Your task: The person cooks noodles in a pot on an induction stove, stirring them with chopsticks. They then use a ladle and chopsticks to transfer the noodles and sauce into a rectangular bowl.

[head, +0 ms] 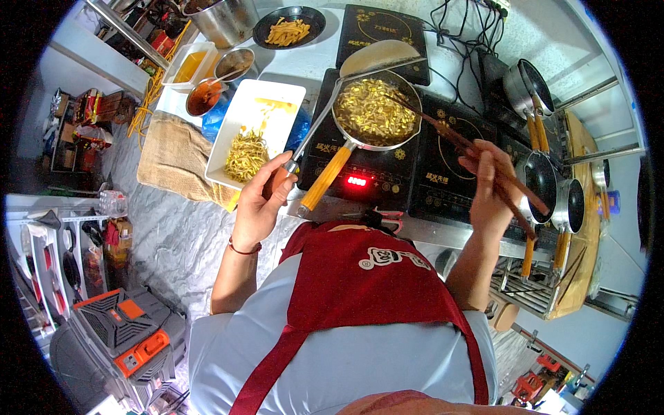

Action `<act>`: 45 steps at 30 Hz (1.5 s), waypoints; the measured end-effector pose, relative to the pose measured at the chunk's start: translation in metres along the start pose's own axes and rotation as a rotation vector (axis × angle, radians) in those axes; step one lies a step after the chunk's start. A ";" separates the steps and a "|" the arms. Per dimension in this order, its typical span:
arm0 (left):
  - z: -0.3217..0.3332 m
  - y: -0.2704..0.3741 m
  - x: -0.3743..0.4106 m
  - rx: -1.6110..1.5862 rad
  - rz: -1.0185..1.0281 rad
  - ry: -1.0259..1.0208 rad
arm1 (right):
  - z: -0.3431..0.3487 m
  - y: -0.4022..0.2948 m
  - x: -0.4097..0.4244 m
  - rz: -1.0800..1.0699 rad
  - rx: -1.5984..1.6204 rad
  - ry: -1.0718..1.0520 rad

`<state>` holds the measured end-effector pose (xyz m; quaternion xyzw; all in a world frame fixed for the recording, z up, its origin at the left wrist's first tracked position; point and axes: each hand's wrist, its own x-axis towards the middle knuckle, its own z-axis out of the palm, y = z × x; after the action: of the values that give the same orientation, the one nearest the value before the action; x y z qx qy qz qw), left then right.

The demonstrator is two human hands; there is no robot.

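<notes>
My left hand (267,202) is closed on the handle of a metal strainer ladle (381,56), whose mesh bowl is raised at the far rim of the saucepan. My right hand (487,176) grips long brown wooden chopsticks (450,134), their tips among the bean sprouts (376,106) in the pan. The saucepan, with a wooden handle (329,176), sits on a black induction cooker (316,161) with a lit red display. Left of it, a white rectangular tray (282,93) holds more bean sprouts (246,155) and some orange liquid.
Beyond the tray stand a bowl of red sauce (204,98), a tub of yellow liquid (190,67), a steel pot (223,26) and a black plate (261,33) of pale strips. More pans (539,181) lie at the right. Black cables (461,57) run behind the cookers.
</notes>
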<state>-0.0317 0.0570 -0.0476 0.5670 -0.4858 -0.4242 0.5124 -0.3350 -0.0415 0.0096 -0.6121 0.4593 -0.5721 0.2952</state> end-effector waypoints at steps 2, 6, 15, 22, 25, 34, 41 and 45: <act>0.000 0.001 0.000 -0.006 -0.008 -0.002 | 0.005 0.011 -0.002 -0.040 -0.052 -0.055; -0.001 -0.004 0.000 0.015 0.030 -0.010 | 0.021 0.020 -0.006 -0.130 -0.202 -0.222; -0.002 -0.003 -0.001 -0.020 -0.001 0.006 | 0.021 0.010 -0.009 -0.144 -0.266 -0.331; -0.001 0.000 0.000 0.013 0.010 -0.003 | 0.006 -0.003 -0.005 -0.174 -0.243 -0.140; -0.001 -0.001 0.000 0.017 0.023 -0.008 | 0.004 -0.004 -0.006 -0.155 -0.197 -0.100; -0.001 0.000 0.000 -0.010 0.001 0.003 | -0.004 -0.008 -0.010 -0.244 -0.140 -0.032; 0.000 0.003 -0.002 -0.007 0.004 0.006 | -0.008 -0.004 -0.011 -0.283 -0.169 0.002; 0.000 0.001 -0.002 -0.002 0.013 0.005 | -0.005 -0.005 -0.013 -0.229 -0.154 0.021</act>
<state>-0.0317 0.0591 -0.0461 0.5645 -0.4877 -0.4198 0.5170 -0.3378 -0.0268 0.0090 -0.6752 0.4321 -0.5715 0.1755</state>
